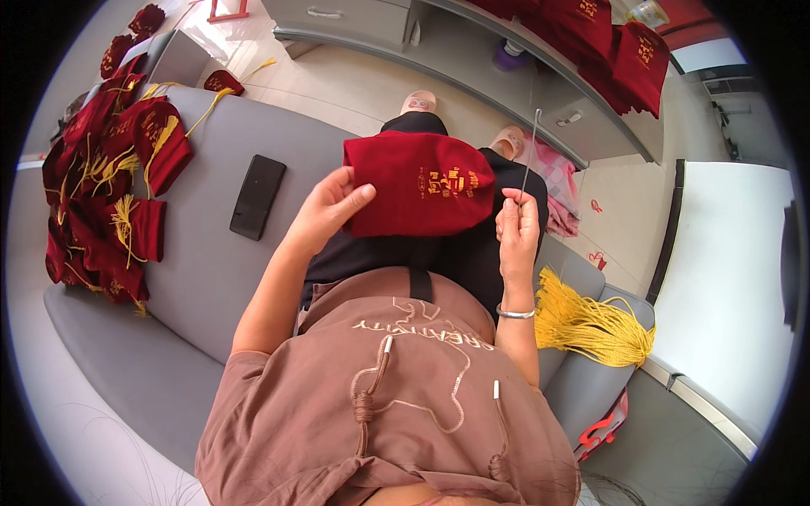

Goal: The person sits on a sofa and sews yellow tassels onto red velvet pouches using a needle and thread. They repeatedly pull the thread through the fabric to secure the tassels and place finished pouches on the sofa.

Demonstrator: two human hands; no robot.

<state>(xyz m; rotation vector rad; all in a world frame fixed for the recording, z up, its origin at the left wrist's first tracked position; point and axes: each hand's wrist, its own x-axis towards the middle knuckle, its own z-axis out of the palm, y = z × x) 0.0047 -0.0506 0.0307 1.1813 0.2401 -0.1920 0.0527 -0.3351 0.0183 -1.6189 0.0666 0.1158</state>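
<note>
A dark red cloth pouch (405,190) with gold printed or embroidered writing lies over my lap. My left hand (332,205) grips its left edge, the thumb on top of the fabric. Between the thumb and fingers of my right hand (517,221) is a thin metal rod (532,148), which points up and away from me and has a small rounded tip. That hand is just right of the pouch, apart from it. Beside my right forearm, a bundle of yellow tassels (591,326) rests on the sofa arm.
Several red pouches with yellow tassels (114,171) are heaped at the left of the grey sofa (196,253). A black phone (257,197) lies nearer. Ahead stands a grey cabinet (361,22), with more red cloth pieces (633,63) on top. Pink fabric (560,196) is on the floor.
</note>
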